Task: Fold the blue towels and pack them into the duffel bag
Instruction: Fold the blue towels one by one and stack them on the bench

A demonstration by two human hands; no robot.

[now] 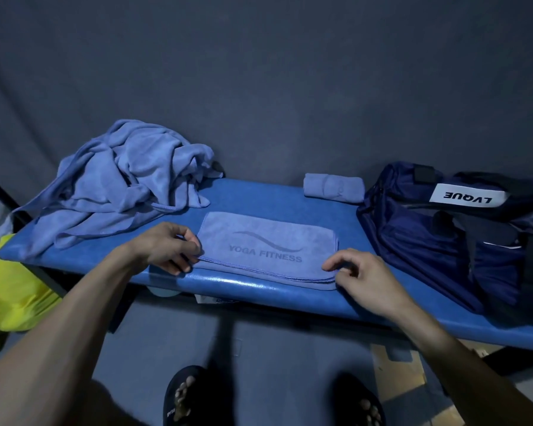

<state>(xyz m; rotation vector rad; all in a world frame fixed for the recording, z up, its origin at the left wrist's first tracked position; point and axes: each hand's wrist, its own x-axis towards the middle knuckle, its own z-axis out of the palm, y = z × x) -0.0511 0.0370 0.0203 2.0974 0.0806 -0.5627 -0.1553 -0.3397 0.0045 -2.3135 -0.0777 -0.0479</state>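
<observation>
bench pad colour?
Bright blue, glossy; the bench pad shows best in the head view, the only one.

One flat folded towel (268, 247), one rolled towel (334, 189), one heap of unfolded towels (120, 182), one duffel bag (443, 238) and two hands, left (170, 247) and right (366, 278).

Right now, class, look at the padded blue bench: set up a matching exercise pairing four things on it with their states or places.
Things:
1. Flat blue towel printed YOGA FITNESS
2. Heap of blue towels
3. Small rolled blue towel
4. Navy duffel bag

States or places:
A. crumpled, unfolded, at the bench's left end
B. open, at the right end
C. rolled, at the back beside the bag
D. folded flat, between both hands

Pairs: 1-D, 2-A, 3-C, 4-B
</observation>
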